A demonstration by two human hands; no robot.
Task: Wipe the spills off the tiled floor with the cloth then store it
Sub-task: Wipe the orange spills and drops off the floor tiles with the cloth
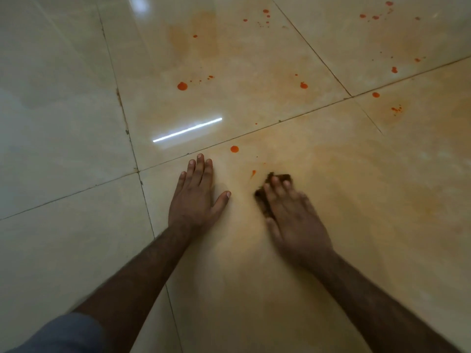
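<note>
Where the two forearms enter from the near edge, a blue-grey sleeve (68,332) shows at the near left. Left hand (197,197) lies flat on the tiled floor (63,154), fingers straight and close together, thumb spread to the right; it appears to serve as a brace. Right hand (293,215), just to its right, presses down on the cloth (265,197), a dark wad showing at the fingertips and along the hand's left edge. This hand is blurred, so whether its fingers curl round the cloth or merely lie over it cannot be told with certainty; they look fairly straight and lightly spread.

Step in hand, as judged: wiping, at an early to middle stage. A small orange streak (253,173) lies just beyond the cloth, and a round orange drop (234,149) sits a little farther, near the grout line (280,121). Pale orange smears tint the tile around the hands.

Farther off, many spills remain: a large drop (182,85) at centre, another (303,85) to its right, and scattered spots (393,70) on the far right tiles. A light reflection (187,129) crosses the centre tile.

Next move, as judged, calls for pushing the cloth forward over the near streak and drop, then reaching farther out. No container or storage place for the cloth is in view.
</note>
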